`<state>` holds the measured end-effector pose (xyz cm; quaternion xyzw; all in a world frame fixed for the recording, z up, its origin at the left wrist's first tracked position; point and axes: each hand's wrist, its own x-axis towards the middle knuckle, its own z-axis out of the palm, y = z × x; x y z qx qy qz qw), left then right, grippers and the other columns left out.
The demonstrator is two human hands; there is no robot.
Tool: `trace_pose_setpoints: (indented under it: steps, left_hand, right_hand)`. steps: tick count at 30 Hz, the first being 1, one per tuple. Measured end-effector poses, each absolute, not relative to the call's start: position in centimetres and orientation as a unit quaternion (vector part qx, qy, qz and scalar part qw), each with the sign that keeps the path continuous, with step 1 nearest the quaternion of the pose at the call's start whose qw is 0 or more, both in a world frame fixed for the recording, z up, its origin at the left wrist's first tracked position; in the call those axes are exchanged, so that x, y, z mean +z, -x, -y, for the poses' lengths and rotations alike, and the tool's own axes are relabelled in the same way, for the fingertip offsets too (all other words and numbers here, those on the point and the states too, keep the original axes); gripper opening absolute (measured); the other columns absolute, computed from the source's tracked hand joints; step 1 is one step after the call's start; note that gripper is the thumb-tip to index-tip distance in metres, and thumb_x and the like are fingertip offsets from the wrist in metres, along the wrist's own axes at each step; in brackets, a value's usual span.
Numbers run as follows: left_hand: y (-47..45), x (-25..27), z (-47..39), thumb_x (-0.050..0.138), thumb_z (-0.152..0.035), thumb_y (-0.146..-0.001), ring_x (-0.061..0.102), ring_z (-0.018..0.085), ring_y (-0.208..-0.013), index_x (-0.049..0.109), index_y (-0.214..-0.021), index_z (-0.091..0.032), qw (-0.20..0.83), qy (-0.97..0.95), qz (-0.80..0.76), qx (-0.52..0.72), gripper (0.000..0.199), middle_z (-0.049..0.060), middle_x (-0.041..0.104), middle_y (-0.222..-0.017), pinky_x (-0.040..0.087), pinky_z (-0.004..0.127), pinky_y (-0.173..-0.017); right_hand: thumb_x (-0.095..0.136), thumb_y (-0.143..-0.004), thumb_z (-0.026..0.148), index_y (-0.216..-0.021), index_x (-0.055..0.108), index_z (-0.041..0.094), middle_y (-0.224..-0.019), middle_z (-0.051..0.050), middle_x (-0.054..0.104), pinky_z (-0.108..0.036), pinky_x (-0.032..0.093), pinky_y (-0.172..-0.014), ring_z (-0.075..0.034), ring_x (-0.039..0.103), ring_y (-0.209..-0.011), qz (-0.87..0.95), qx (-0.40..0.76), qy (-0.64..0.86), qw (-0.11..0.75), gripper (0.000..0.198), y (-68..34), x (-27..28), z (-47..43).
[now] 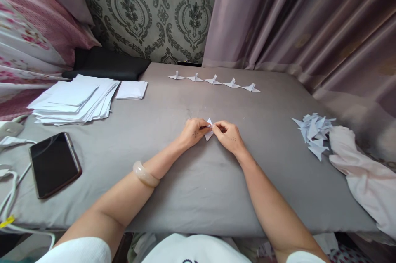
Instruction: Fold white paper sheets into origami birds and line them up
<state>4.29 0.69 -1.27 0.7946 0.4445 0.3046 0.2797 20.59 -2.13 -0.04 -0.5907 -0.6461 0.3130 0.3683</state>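
Between my two hands, over the middle of the grey-covered surface, is a small folded white paper piece with pointed ends. My left hand pinches it from the left, thumb and forefinger closed on the paper. From the right, my right hand pinches its centre, the fingertips of both hands almost meeting. The fingers cover the middle of the folded paper; one point shows above them and another below. Farther back stands a row of several folded paper cranes with spread wings.
At the left are a loose stack of white paper sheets, a smaller stack of paper squares, a dark tablet and white cables. A heap of folded paper pieces lies at the right beside a pale cloth.
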Motion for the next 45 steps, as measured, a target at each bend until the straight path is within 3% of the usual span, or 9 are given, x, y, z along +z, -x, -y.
trace_pose_setpoints:
  steps: [4, 14, 19, 24, 36, 45]
  left_hand:
    - [-4.2, -1.0, -0.7, 0.053, -0.023, -0.086, 0.059, 0.014, -0.069, 0.072, -0.08, -0.019, 0.278, -0.806, -0.434, 0.292, 0.02, 0.002, 0.068, -0.075, 0.04, 0.022, -0.062]
    - [-4.2, -1.3, -0.8, 0.054, -0.017, -0.086, 0.058, 0.015, -0.072, 0.072, -0.081, -0.02, 0.262, -0.815, -0.431, 0.285, 0.019, 0.001, 0.069, -0.077, 0.04, 0.024, -0.068]
    - [-4.1, -1.1, -0.7, 0.054, -0.022, -0.089, 0.062, 0.018, -0.084, 0.072, -0.091, -0.022, 0.267, -0.82, -0.428, 0.269, 0.018, 0.003, 0.072, -0.092, 0.043, 0.029, -0.078]
    - [-4.1, -1.1, -0.7, 0.054, -0.023, -0.089, 0.063, 0.019, -0.087, 0.072, -0.091, -0.022, 0.28, -0.815, -0.427, 0.275, 0.018, 0.004, 0.073, -0.095, 0.045, 0.03, -0.081]
    - [-4.0, -1.1, -0.6, 0.054, -0.023, -0.09, 0.064, 0.018, -0.087, 0.071, -0.089, -0.021, 0.271, -0.822, -0.422, 0.271, 0.018, 0.004, 0.073, -0.095, 0.045, 0.029, -0.08]
    - [-4.0, -1.1, -0.5, 0.054, -0.033, -0.089, 0.063, 0.016, -0.076, 0.072, -0.085, -0.021, 0.275, -0.801, -0.443, 0.292, 0.022, 0.003, 0.07, -0.078, 0.046, 0.025, -0.071]
  right_hand:
    - [0.053, -0.083, 0.045, -0.076, 0.07, 0.018, -0.075, -0.005, 0.071, -0.028, 0.045, -0.068, -0.017, 0.063, -0.07, 0.63, 0.311, 0.615, 0.358, 0.032, -20.2, 0.3, 2.0]
    - [0.054, -0.08, 0.035, -0.07, 0.07, 0.02, -0.078, -0.005, 0.071, -0.031, 0.045, -0.071, -0.019, 0.063, -0.073, 0.656, 0.209, 0.641, 0.339, 0.023, -19.7, 0.7, 2.2]
    - [0.057, -0.074, 0.035, -0.071, 0.071, 0.018, -0.07, -0.003, 0.069, -0.028, 0.045, -0.068, -0.017, 0.062, -0.07, 0.597, 0.334, 0.639, 0.35, 0.022, -20.1, 1.0, 1.9]
    - [0.057, -0.07, 0.033, -0.069, 0.069, 0.016, -0.055, 0.001, 0.057, -0.023, 0.037, -0.051, -0.011, 0.049, -0.052, 0.524, 0.434, 0.652, 0.336, 0.021, -20.0, 1.5, 1.8]
    - [0.063, -0.07, 0.042, -0.067, 0.065, 0.016, -0.056, 0.003, 0.052, -0.02, 0.029, -0.043, -0.007, 0.04, -0.048, 0.514, 0.485, 0.621, 0.341, 0.026, -20.7, 1.5, 1.8]
    - [0.069, -0.068, 0.038, -0.067, 0.063, 0.017, -0.054, 0.003, 0.049, -0.018, 0.024, -0.037, -0.006, 0.039, -0.046, 0.448, 0.541, 0.612, 0.362, 0.022, -20.6, 1.2, 1.6]
